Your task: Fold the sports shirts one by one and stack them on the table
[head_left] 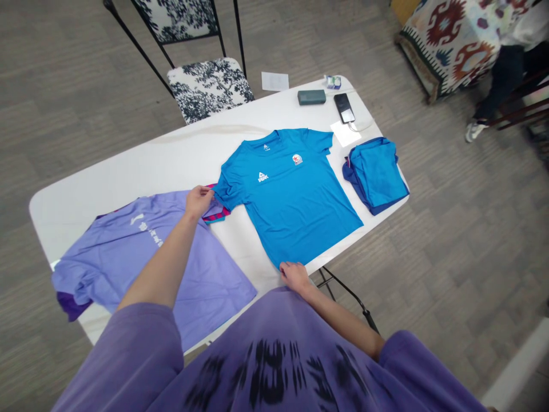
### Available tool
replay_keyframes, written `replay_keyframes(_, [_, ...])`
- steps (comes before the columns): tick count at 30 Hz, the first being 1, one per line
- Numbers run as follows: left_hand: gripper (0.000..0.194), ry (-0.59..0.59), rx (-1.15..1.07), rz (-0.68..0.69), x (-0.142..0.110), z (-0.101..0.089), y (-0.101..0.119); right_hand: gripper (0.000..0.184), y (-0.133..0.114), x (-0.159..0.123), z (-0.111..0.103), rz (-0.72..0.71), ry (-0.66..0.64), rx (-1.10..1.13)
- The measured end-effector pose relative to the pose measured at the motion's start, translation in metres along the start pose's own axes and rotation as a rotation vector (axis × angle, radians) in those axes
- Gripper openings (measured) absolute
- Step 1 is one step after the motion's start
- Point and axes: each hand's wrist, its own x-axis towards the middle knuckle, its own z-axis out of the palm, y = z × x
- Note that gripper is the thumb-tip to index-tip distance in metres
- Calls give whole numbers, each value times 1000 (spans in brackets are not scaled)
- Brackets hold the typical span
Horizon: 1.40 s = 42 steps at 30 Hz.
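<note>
A blue T-shirt (pixel 295 194) with a white logo and a round badge lies spread out, front up, on the white table (pixel 184 154). My left hand (pixel 199 201) pinches the end of its left-lying sleeve. At the shirt's lower hem, near the table's front edge, my right hand (pixel 295 276) has its fingers curled on the hem corner. Left of it lies a lavender T-shirt (pixel 206 274), spread out, partly under my left forearm. Pink-and-teal and dark purple cloth shows from beneath the lavender one.
Folded blue clothes (pixel 375 174) are stacked at the table's right end. Behind them are a phone (pixel 344 108) with a cable, a dark green case (pixel 311 97) and a small box (pixel 333 83). A patterned chair (pixel 210 86) stands beyond the table. A seated person's leg (pixel 500 83) shows at upper right.
</note>
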Motion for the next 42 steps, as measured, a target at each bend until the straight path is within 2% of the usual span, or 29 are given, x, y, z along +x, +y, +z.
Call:
replay_keyframes(5, [36,17,-283,46,16,13,40,14,33,-18,-20,0,115,126])
replay_keyframes(8, [39,-20,-357,81,34,32,83,11,64,-27,-35,17,209,226])
replay_keyframes(10, [34,-41,-375,86,47,52,120,11,90,-32,-47,32,262,301])
replay_keyframes(13, [28,-39,-370,81,72,95,180,12,137,-36,-66,65,325,404])
replay_keyframes(16, [25,-61,-345,76,104,150,234,13,192,-35,-82,100,361,501])
replay_keyframes(20, [24,-104,-262,87,148,229,282,12,269,-20,-95,137,365,540])
replay_keyframes(22, [27,-96,-212,95,162,266,293,12,302,-5,-97,168,358,497])
replay_keyframes(24, [31,-56,-132,110,166,297,295,12,328,10,-98,198,352,423])
replay_keyframes(26, [34,-18,17,175,159,320,290,12,345,23,-96,200,355,356])
replay_keyframes(28, [34,-40,209,282,142,335,281,14,354,32,-95,169,365,320])
replay_keyframes(32, [41,-160,477,437,108,347,268,17,356,40,-91,100,344,273])
replay_keyframes(35, [48,-150,538,470,97,349,269,18,356,42,-91,120,304,250])
replay_keyframes(39, [43,-171,583,467,97,351,289,22,360,37,-97,129,297,266])
replay_keyframes(42, [34,-179,600,491,102,360,321,25,376,26,-108,150,336,322])
